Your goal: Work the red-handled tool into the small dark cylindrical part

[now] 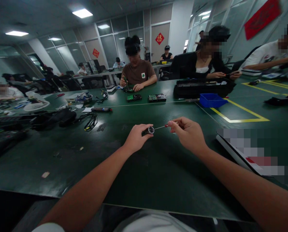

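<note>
My left hand [136, 138] is closed around a small black cylindrical part [148, 130] with a silvery round end, held just above the green table [144, 167]. My right hand [188, 132] pinches a thin screwdriver [167, 126] with a red handle; its slim metal shaft points left and its tip meets the silvery end of the part. Both hands hover close together over the middle of the table, a little above its surface.
A flat white-edged item [240, 154] lies right of my right hand. Farther back are a blue bin [211, 100], a long black case [202, 87], green circuit boards [146, 97], black cables [89, 120] and a dark bag [59, 117]. Several people sit across the table.
</note>
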A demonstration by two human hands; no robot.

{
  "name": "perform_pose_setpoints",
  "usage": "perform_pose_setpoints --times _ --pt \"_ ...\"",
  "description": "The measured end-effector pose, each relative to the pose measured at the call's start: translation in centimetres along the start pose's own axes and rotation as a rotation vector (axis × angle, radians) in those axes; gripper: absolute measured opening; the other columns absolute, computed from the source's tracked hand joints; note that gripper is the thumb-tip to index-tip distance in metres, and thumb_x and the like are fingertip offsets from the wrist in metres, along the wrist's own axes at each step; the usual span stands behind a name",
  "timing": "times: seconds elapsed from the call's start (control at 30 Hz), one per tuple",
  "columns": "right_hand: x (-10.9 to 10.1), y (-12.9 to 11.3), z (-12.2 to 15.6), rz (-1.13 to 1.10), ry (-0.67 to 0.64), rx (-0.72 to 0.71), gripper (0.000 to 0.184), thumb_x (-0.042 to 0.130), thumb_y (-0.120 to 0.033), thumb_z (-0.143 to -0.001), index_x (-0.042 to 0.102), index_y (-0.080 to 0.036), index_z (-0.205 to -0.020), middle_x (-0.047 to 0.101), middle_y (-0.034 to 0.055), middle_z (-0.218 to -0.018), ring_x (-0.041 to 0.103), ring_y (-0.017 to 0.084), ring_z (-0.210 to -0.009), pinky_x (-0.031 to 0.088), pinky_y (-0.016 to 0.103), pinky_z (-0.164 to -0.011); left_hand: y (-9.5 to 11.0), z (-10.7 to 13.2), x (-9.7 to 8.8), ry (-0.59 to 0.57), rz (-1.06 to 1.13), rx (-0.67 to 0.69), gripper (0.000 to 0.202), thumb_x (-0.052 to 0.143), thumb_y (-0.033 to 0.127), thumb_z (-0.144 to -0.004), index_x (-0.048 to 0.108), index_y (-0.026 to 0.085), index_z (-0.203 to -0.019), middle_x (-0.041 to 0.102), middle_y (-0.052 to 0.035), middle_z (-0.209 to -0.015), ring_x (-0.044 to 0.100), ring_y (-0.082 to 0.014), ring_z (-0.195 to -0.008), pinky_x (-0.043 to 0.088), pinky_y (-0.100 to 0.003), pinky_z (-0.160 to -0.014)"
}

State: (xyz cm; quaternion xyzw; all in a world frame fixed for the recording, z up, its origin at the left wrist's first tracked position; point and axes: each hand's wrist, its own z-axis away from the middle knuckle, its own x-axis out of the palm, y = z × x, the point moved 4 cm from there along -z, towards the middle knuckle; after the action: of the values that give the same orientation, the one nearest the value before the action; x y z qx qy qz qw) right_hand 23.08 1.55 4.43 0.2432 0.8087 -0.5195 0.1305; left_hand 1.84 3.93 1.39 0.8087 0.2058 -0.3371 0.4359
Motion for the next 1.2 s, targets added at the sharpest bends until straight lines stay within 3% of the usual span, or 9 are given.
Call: perform_pose_setpoints --times 0.23,0.5,0.9,1.2 --pt "0.2 -0.9 0.4 -0.067 -0.066 -0.083 0.030 0.063 -0.047 -0.087 0.071 -0.020 -0.096 0.072 0.0038 -0.069 0.069 0.020 -0.064 0.048 0.031 -0.058 0.0 0.0 0.0 0.003 -0.005 -0.010 0.041 0.073 0.024 -0.084 0.065 0.027 -0.125 0.069 -0.0048 -0.123 0.061 -0.0240 -0.113 0.040 -0.046 -0.106" --pt "0.3 -0.7 0.6 -0.081 -0.046 -0.169 0.026 0.060 -0.041 -0.090 0.071 -0.021 -0.104 0.073 0.0034 -0.075 0.069 0.020 -0.068 0.049 0.032 -0.060 -0.1 0.0 0.0 0.007 -0.021 0.014 0.042 0.073 0.024 -0.085 0.064 0.027 -0.125 0.069 -0.0039 -0.122 0.060 -0.0236 -0.112 0.040 -0.047 -0.105" --pt "0.4 -0.1 0.3 -0.128 0.010 -0.059 0.026 0.059 -0.043 -0.092 0.069 -0.020 -0.100 0.073 0.0033 -0.076 0.068 0.019 -0.069 0.050 0.033 -0.065 0.1 0.0 0.1 -0.027 -0.012 0.033 0.041 0.072 0.024 -0.085 0.064 0.028 -0.125 0.068 -0.0048 -0.125 0.059 -0.0244 -0.119 0.032 -0.053 -0.112" --pt "0.0 -0.1 0.3 -0.044 0.016 -0.004 0.031 0.057 -0.048 -0.092 0.070 -0.020 -0.094 0.070 0.0022 -0.069 0.065 0.019 -0.063 0.045 0.032 -0.059 0.4 0.0 -0.2 -0.014 -0.006 -0.034 0.042 0.072 0.028 -0.086 0.063 0.026 -0.127 0.069 -0.0050 -0.122 0.061 -0.0247 -0.112 0.037 -0.049 -0.109"
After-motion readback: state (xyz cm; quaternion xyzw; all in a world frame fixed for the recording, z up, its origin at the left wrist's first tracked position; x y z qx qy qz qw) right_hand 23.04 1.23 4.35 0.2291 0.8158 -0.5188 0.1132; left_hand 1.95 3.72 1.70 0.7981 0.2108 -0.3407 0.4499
